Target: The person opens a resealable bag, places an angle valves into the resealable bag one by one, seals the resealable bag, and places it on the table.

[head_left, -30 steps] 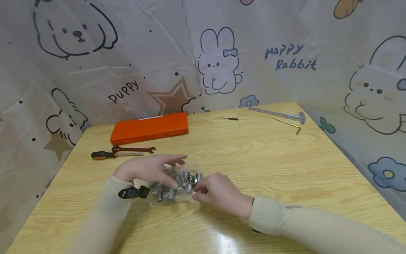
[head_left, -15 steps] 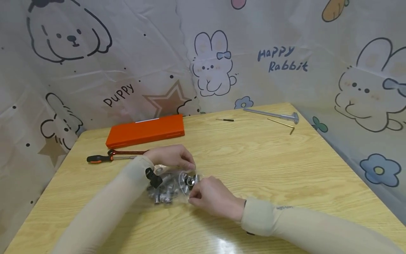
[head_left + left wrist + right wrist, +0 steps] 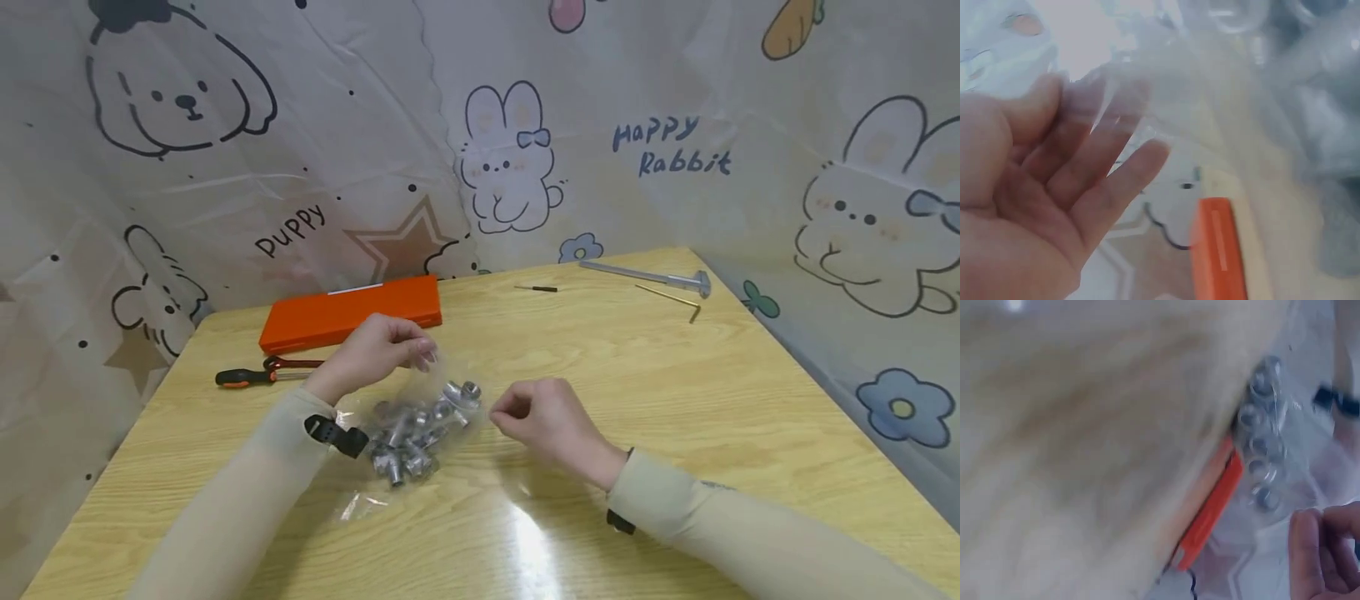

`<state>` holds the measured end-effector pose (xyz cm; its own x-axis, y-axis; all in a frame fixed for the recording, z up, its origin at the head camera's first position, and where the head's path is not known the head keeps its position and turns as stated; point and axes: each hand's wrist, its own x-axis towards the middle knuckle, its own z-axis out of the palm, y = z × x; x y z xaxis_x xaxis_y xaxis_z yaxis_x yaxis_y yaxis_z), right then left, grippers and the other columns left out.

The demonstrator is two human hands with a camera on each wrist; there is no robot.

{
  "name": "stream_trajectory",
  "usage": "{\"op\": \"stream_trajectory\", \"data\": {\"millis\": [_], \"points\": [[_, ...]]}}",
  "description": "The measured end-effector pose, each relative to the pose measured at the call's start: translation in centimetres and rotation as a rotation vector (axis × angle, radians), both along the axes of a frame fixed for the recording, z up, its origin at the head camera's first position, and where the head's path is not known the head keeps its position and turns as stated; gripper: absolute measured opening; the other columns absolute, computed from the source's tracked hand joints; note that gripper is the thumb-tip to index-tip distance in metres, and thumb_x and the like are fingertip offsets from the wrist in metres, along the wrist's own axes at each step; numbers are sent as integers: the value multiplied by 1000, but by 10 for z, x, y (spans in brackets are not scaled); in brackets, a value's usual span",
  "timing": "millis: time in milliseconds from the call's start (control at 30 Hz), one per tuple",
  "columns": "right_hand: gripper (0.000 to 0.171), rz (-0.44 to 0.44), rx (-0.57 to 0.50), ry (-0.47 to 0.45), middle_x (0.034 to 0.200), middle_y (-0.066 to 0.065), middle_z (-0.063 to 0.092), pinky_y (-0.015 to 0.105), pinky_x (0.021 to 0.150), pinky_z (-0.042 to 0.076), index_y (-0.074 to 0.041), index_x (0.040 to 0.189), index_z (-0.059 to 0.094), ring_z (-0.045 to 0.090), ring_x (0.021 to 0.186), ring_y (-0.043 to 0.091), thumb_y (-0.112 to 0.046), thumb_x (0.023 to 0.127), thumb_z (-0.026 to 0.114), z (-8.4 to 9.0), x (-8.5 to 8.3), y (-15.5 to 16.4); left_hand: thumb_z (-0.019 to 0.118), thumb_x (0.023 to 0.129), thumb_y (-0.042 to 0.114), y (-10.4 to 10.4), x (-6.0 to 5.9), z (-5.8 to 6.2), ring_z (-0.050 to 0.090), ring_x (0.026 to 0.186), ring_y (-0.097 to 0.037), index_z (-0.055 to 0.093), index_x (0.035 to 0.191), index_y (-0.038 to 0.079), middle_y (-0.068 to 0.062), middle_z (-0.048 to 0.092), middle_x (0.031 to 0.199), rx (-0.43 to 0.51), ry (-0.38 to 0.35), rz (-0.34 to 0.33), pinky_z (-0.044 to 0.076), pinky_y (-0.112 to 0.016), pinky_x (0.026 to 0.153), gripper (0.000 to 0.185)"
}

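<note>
A clear plastic bag [image 3: 420, 425] of shiny metal sockets [image 3: 397, 433] is held up between my hands over the near-left part of the table. My left hand [image 3: 382, 350] pinches its upper edge between thumb and forefinger; in the left wrist view the other fingers [image 3: 1125, 175] spread behind the clear film. At the bag's right edge my right hand [image 3: 551, 425] has thumb and fingertips together. In the right wrist view those fingertips [image 3: 1307, 528] meet the film beside the row of sockets [image 3: 1263, 444].
An orange case [image 3: 345, 312] lies behind the left hand. A screwdriver [image 3: 243, 378] and a red wrench [image 3: 292, 363], partly covered by the left hand, lie at left. Farther back are a small screwdriver [image 3: 536, 288], a caliper [image 3: 652, 277] and a hex key [image 3: 671, 300].
My left hand has gone from over the sockets up to the bag's upper edge. The bag has been raised and spread, and my right hand has shifted to the right.
</note>
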<state>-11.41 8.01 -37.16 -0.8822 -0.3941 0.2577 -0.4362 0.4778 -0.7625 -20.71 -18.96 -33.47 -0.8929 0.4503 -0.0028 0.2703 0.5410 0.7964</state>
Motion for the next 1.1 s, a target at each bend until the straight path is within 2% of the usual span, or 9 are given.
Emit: {"op": "stream_trajectory", "data": {"millis": [100,200,333,433,567,667,800,900,1100], "points": [[5,-37,-73,11,83,-5,70,24,66,56,-9,91,75,65,73,9,-6,87,75,10,-6,13,64,97,24,-3,13,10,71,84,-28,75,99,8,-11,73,90,147,27,125,58,-45,80,20],[4,-65,-103,45,85,-3,71,27,66,57,-9,91,75,65,74,12,-8,88,75,25,-16,25,65,97,25,-3,26,22,70,82,-25,73,101,3,-14,72,91,266,94,237,59,-39,77,24],[4,-82,-101,48,85,-2,71,28,66,57,-10,91,75,66,74,15,-9,87,76,58,-28,40,66,95,28,1,44,39,65,74,-19,72,101,0,-8,70,86,345,253,372,58,-27,71,29],[6,-65,-77,117,84,-1,71,27,64,56,-11,89,75,66,73,16,-6,86,76,89,-35,49,67,94,27,7,59,49,63,73,-16,72,99,-1,-3,70,85,454,366,431,57,-25,69,29],[10,-32,-61,304,84,-1,72,22,61,53,-10,87,75,66,72,14,-1,84,76,120,-39,60,68,94,20,20,74,51,68,75,-17,73,98,0,-5,72,84,652,453,396,59,-30,72,21],[9,-36,-95,351,84,-2,72,19,61,51,-10,87,76,67,73,13,-2,84,77,121,-42,66,67,95,17,30,72,43,71,77,-20,73,99,1,-8,73,88,728,445,328,59,-35,75,17],[7,-74,-199,258,88,2,72,21,65,54,-8,93,76,67,76,13,-8,86,78,99,-53,66,64,96,16,38,59,26,72,84,-23,72,103,0,-9,75,94,741,388,284,58,-39,78,18],[14,-75,-294,162,95,6,72,24,70,55,-5,99,74,67,80,16,-12,88,77,82,-63,61,63,97,16,38,53,17,72,86,-25,71,104,0,-10,75,95,744,375,289,58,-40,78,19],[23,6,-403,14,101,10,67,28,75,55,-3,104,68,64,87,24,-17,89,77,68,-75,54,63,97,12,39,54,14,72,83,-25,70,102,-2,-12,74,93,768,406,260,59,-42,75,17]]}}
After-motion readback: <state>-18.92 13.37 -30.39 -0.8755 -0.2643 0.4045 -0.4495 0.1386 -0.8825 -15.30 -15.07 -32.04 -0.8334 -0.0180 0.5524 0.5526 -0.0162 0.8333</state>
